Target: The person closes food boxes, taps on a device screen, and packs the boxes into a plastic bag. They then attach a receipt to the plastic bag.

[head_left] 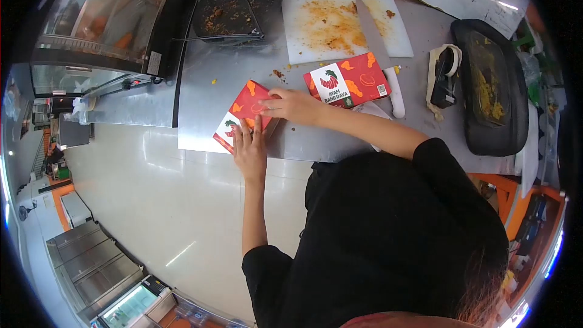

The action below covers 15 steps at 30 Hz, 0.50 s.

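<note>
A red and white cardboard food box (238,113) with orange shapes sits at an angle near the counter's front edge. My left hand (250,153) is on its near side, fingers stretched over the top face and gripping it. From the right, my right hand (294,107) holds the box's right end, with its fingertips on the top panel. The undersides of the fingers are hidden. To the right lies a second box (361,79) of the same print, lettered "AYAM BANG DAVA".
Behind are a crumb-strewn black tray (228,9) and a stained white cutting board (316,24) with a large knife (371,27) across it. A tape dispenser (444,76) and black container (490,88) stand right. A glass display cabinet (109,15) is left of the steel counter (203,85).
</note>
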Motion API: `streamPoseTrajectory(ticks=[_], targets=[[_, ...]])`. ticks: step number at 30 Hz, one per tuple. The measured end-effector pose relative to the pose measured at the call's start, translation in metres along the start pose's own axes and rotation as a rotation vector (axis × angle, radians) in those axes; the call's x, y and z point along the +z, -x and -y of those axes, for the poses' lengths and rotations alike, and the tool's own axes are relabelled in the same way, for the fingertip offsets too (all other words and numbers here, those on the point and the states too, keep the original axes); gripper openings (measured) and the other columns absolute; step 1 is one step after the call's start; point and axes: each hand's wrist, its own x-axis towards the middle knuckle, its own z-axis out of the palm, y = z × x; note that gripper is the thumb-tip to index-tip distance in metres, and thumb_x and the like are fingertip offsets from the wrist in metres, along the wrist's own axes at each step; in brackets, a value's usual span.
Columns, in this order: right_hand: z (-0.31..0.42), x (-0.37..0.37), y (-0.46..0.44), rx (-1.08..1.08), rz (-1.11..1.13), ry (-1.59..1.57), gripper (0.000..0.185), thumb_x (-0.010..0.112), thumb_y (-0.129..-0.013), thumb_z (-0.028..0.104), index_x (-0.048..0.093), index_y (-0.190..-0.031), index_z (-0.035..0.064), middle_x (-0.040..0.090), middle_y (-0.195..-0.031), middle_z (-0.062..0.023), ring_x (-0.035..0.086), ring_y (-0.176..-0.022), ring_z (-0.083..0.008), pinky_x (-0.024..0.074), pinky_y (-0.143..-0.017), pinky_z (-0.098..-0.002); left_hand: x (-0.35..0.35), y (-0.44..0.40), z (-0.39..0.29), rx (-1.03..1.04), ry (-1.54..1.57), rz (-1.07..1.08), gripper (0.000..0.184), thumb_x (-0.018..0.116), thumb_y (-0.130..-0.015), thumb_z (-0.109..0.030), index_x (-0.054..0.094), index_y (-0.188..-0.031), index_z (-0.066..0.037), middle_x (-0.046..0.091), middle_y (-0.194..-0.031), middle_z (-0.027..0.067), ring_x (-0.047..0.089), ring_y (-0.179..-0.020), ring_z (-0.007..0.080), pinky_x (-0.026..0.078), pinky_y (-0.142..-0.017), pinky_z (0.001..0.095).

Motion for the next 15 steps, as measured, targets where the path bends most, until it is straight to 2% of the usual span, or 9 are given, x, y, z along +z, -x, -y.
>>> streamPoseTrajectory(ticks=[3,6,9,10,11,12,13,14,15], targets=[[0.002,0.005,0.010,-0.052,-0.105,0.054,0.036,0.049,-0.081,0.029,0.052,-0.113,0.0136,0.041,-0.126,-0.0063,0.032,-0.120,-0.0257,0.0362,-0.092,-0.0366,-0.007,0.002,-0.007,-0.045,-0.011,0.053,0.047,0.057,-0.076,-0.031,0.045,-0.121,-0.024,0.047,-0.120,0.0109,0.044,-0.110,0.0316,0.034,-0.091,0.0427],[0.008,0.012,0.026,0.068,0.055,-0.213,0.036,0.046,-0.084,0.031,0.050,-0.116,0.0140,0.039,-0.127,-0.0104,0.028,-0.123,-0.0281,0.0293,-0.097,-0.0400,0.004,0.011,-0.009,-0.043,-0.032,0.016,0.048,0.058,-0.075,-0.033,0.045,-0.121,-0.025,0.047,-0.121,0.0087,0.043,-0.112,0.0293,0.028,-0.094,0.0451],[0.022,-0.066,0.061,0.446,-0.036,-0.250,0.037,0.049,-0.083,0.029,0.049,-0.116,0.0145,0.039,-0.127,-0.0128,0.030,-0.122,-0.0286,0.0294,-0.096,-0.0406,0.020,0.015,-0.005,-0.058,-0.066,0.006,0.047,0.059,-0.075,-0.032,0.047,-0.119,-0.023,0.048,-0.121,0.0055,0.043,-0.112,0.0260,0.028,-0.095,0.0431],[0.019,-0.102,0.076,0.794,-0.002,-0.371,0.038,0.053,-0.080,0.026,0.050,-0.116,0.0159,0.040,-0.125,-0.0132,0.032,-0.120,-0.0288,0.0312,-0.094,-0.0408,0.023,0.015,-0.003,-0.050,0.001,-0.048,0.046,0.059,-0.075,-0.031,0.049,-0.118,-0.021,0.048,-0.120,0.0055,0.044,-0.111,0.0255,0.028,-0.095,0.0419],[0.013,-0.121,0.101,0.903,-0.266,-0.222,0.037,0.058,-0.076,0.022,0.052,-0.111,0.0129,0.042,-0.121,-0.0141,0.037,-0.115,-0.0303,0.0319,-0.093,-0.0409,0.026,0.016,-0.001,-0.049,0.064,-0.098,0.044,0.060,-0.074,-0.030,0.050,-0.116,-0.019,0.049,-0.119,0.0054,0.045,-0.111,0.0250,0.029,-0.095,0.0406],[0.014,-0.162,0.117,1.136,-0.499,-0.279,0.034,0.061,-0.072,0.020,0.054,-0.104,0.0102,0.043,-0.119,-0.0151,0.036,-0.113,-0.0313,0.0294,-0.094,-0.0409,0.023,0.016,-0.001,-0.069,0.111,-0.084,0.042,0.061,-0.074,-0.029,0.052,-0.114,-0.016,0.050,-0.119,0.0044,0.045,-0.110,0.0245,0.030,-0.094,0.0388],[-0.005,-0.158,0.157,1.093,-0.591,0.424,0.034,0.061,-0.068,0.019,0.054,-0.097,0.0043,0.041,-0.114,-0.0220,0.036,-0.110,-0.0360,0.0287,-0.092,-0.0436,0.023,0.016,-0.002,-0.084,0.120,-0.099,0.043,0.061,-0.074,-0.028,0.052,-0.114,-0.016,0.050,-0.119,0.0040,0.045,-0.111,0.0243,0.030,-0.094,0.0387],[-0.016,-0.172,0.189,1.243,-0.646,0.560,0.039,0.062,-0.067,0.023,0.054,-0.098,0.0026,0.035,-0.121,-0.0253,0.032,-0.114,-0.0392,0.0259,-0.094,-0.0458,0.023,0.016,-0.003,-0.099,0.126,-0.112,0.043,0.061,-0.074,-0.028,0.052,-0.114,-0.016,0.050,-0.119,0.0035,0.045,-0.111,0.0241,0.031,-0.094,0.0386],[-0.024,-0.178,0.228,1.337,-0.591,0.698,0.041,0.061,-0.069,0.026,0.052,-0.101,0.0013,0.031,-0.124,-0.0282,0.029,-0.116,-0.0409,0.0233,-0.096,-0.0458,0.022,0.015,-0.005,-0.114,0.129,-0.122,0.043,0.061,-0.074,-0.028,0.052,-0.115,-0.015,0.050,-0.119,0.0031,0.045,-0.111,0.0239,0.031,-0.094,0.0385]])
